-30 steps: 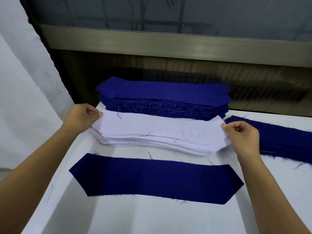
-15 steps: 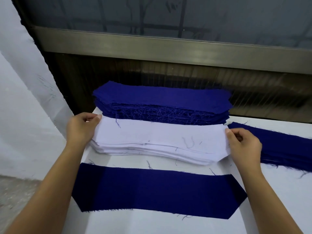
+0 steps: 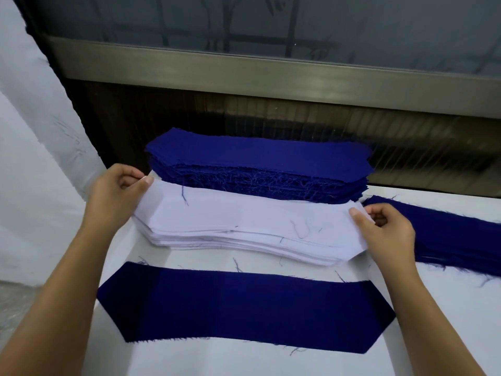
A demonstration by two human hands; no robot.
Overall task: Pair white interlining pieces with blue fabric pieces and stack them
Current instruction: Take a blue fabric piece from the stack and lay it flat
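Observation:
A stack of white interlining pieces (image 3: 244, 240) lies across the middle of the table. My left hand (image 3: 116, 194) pinches the left end of the top white interlining piece (image 3: 244, 213), lifted slightly off the stack. My right hand (image 3: 385, 229) pinches its right end. A single blue fabric piece (image 3: 244, 308) lies flat in front of the stack, nearest me. Behind the white stack sits a thick stack of blue fabric pieces (image 3: 257, 164).
More blue fabric (image 3: 455, 240) lies at the right, partly behind my right hand. The white table (image 3: 217, 359) ends at the left near my left arm. A dark wall with a metal ledge (image 3: 271, 71) stands right behind the stacks.
Both hands have closed their pinch on the ends of the top white piece, and its left end has come up off the stack. The view has moved closer.

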